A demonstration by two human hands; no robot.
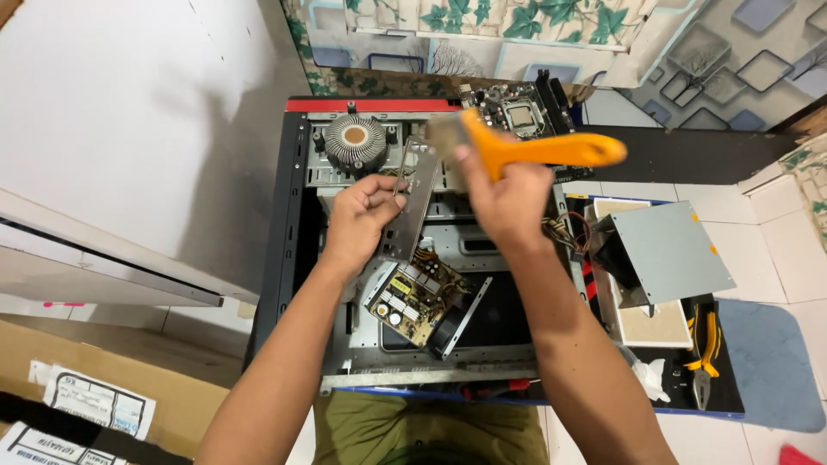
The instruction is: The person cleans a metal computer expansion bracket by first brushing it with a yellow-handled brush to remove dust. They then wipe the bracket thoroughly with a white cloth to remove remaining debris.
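Note:
My left hand point(355, 220) grips a thin grey metal plate point(412, 202) with cut-out slots, holding it upright over an open computer case point(293, 215). My right hand point(506, 196) is closed on the orange handle of a brush point(551, 151), and its bristle end rests against the top of the plate. Below the hands, inside the case, lies a bare power supply circuit board point(412, 293) beside a black fan point(448, 331). A round finned cooler point(355, 140) sits at the far end of the case.
A motherboard point(517, 112) lies behind the case. To the right are a grey metal cover point(668, 250) over a box, yellow-handled pliers point(705, 340) on a black mat and a blue mat point(771, 366). A white panel point(112, 146) and a cardboard box point(86, 387) stand at the left.

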